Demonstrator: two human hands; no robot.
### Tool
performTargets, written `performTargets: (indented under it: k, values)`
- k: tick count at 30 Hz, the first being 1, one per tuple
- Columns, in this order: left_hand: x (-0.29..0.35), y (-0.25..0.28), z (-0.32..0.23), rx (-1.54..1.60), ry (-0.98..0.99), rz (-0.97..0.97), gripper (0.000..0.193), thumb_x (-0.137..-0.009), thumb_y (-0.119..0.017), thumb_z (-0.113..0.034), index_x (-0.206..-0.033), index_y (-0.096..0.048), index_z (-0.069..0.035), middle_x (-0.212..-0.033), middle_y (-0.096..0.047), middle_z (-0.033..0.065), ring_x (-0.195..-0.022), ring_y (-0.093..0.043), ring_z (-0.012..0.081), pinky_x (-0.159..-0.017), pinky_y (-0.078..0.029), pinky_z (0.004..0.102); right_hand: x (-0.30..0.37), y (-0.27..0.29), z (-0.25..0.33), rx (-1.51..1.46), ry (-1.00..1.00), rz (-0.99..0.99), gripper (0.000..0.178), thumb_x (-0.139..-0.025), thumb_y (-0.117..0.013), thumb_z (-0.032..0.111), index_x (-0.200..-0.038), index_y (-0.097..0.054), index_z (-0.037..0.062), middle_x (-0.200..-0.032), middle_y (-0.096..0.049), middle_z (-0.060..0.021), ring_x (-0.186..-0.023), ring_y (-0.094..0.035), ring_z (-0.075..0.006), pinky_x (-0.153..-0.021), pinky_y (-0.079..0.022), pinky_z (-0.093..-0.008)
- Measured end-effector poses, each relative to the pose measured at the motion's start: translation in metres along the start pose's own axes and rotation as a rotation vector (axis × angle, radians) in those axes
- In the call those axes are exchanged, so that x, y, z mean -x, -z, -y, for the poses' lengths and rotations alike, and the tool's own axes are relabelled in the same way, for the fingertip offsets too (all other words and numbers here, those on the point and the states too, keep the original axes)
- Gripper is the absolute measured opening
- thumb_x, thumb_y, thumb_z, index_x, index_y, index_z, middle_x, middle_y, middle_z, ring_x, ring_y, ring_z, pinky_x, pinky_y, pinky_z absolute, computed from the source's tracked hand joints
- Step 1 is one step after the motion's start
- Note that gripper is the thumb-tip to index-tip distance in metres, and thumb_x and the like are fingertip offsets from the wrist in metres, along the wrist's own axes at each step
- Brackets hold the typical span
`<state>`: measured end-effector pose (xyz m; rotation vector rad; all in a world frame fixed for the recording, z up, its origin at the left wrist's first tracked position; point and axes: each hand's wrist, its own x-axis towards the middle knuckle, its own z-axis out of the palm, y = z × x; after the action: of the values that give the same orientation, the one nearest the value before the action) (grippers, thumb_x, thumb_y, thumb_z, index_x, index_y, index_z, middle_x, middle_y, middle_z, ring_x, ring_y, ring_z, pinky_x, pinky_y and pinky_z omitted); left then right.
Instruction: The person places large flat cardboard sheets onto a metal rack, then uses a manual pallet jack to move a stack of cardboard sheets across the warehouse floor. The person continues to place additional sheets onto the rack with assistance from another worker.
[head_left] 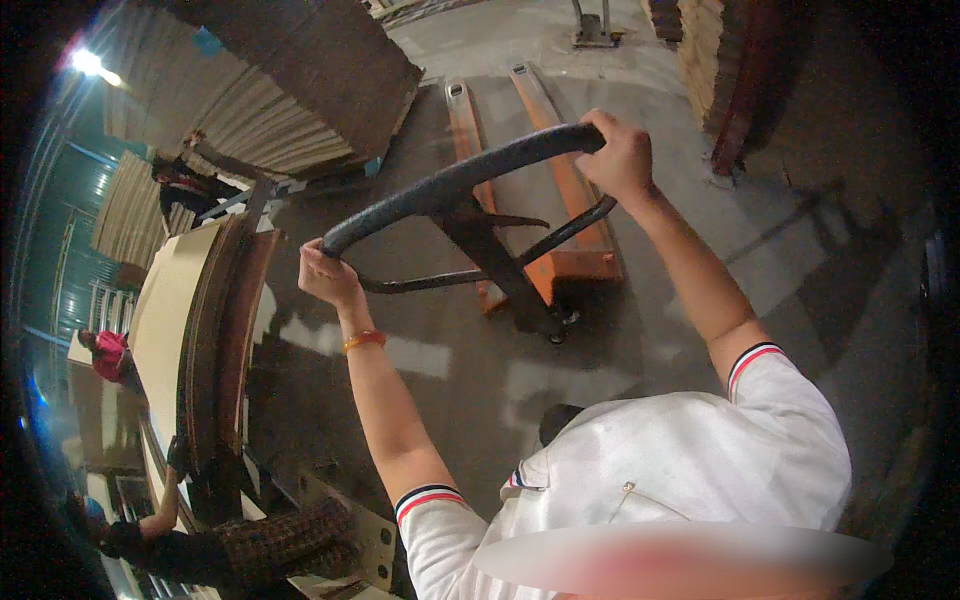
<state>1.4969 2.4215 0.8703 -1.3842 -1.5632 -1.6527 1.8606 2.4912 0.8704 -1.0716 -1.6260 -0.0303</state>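
Both my hands grip the black loop handle [450, 182] of an orange pallet jack. My left hand [330, 277] is closed round the handle's left corner, an orange bracelet on that wrist. At the opposite corner my right hand [620, 158] wraps the bar. A small lever [517, 221] sticks out inside the loop, with no finger on it. Beyond the handle, the two orange forks of the pallet jack [585, 262] point away from me along the floor. No load shows on them.
Tall stacks of boards [300, 60] stand at the far left, and another stack [703, 60] at the far right beside a dark red post [738, 100]. Left of me, a pile of panels [180, 300] lies near several people. Grey concrete floor [440, 420] surrounds the jack.
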Motion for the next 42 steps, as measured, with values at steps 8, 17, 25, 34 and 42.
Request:
performTargets:
  k: [8, 17, 25, 34, 42]
  values:
    - [-0.04, -0.124, 0.034, 0.088, -0.039, -0.025, 0.043, -0.091, -0.033, -0.031, -0.071, -0.058, -0.002, -0.058, -0.053, 0.0111, -0.051, -0.052, 0.019, -0.049, -0.04, 0.0291, -0.072, -0.06, -0.08, 0.095, 0.032, -0.111, 0.027, -0.059, -0.07, 0.018, -0.083, -0.061, 0.0108, -0.067, -0.061, -0.0119, -0.061, -0.06, -0.0302, -0.054, -0.048, -0.0364]
    - [-0.084, -0.366, 0.087, 0.372, -0.016, 0.171, 0.043, -0.09, -0.033, -0.031, -0.07, -0.057, -0.002, -0.054, -0.05, 0.0107, -0.047, -0.051, 0.0208, -0.046, -0.038, 0.0298, -0.134, -0.107, -0.168, 0.32, -0.12, -0.106, 0.032, -0.06, -0.07, 0.021, -0.087, -0.059, 0.0105, -0.068, -0.061, -0.0119, -0.062, -0.061, -0.031, -0.055, -0.047, -0.0388]
    - [-0.106, -0.557, 0.057, 0.314, -0.048, 0.215, 0.041, -0.089, -0.033, -0.028, -0.067, -0.055, -0.001, -0.051, -0.049, 0.0146, -0.045, -0.048, 0.0312, -0.045, -0.037, 0.0352, -0.22, -0.133, -0.317, 0.498, -0.118, -0.202, 0.031, -0.06, -0.071, 0.025, -0.084, -0.058, 0.0112, -0.068, -0.061, -0.0118, -0.064, -0.061, -0.0311, -0.055, -0.047, -0.0385]
    - [-0.133, -0.727, 0.009, 0.378, 0.111, 0.215, 0.051, -0.09, -0.029, -0.036, -0.069, -0.058, -0.001, -0.056, -0.056, 0.0117, -0.052, -0.056, 0.0245, -0.052, -0.043, 0.0328, -0.348, -0.146, -0.445, 0.39, -0.183, -0.119, 0.026, -0.061, -0.069, 0.025, -0.081, -0.056, 0.0131, -0.065, -0.061, -0.0098, -0.061, -0.06, -0.0305, -0.054, -0.047, -0.0402]
    - [-0.165, -0.852, -0.001, 0.306, 0.028, 0.154, 0.053, -0.091, -0.028, -0.037, -0.068, -0.057, 0.0, -0.053, -0.054, 0.0127, -0.049, -0.055, 0.0241, -0.049, -0.042, 0.0327, -0.453, -0.177, -0.548, 0.362, -0.213, 0.043, 0.031, -0.066, -0.068, 0.024, -0.091, -0.056, 0.0093, -0.072, -0.062, -0.013, -0.069, -0.061, -0.0313, -0.06, -0.047, -0.0394]
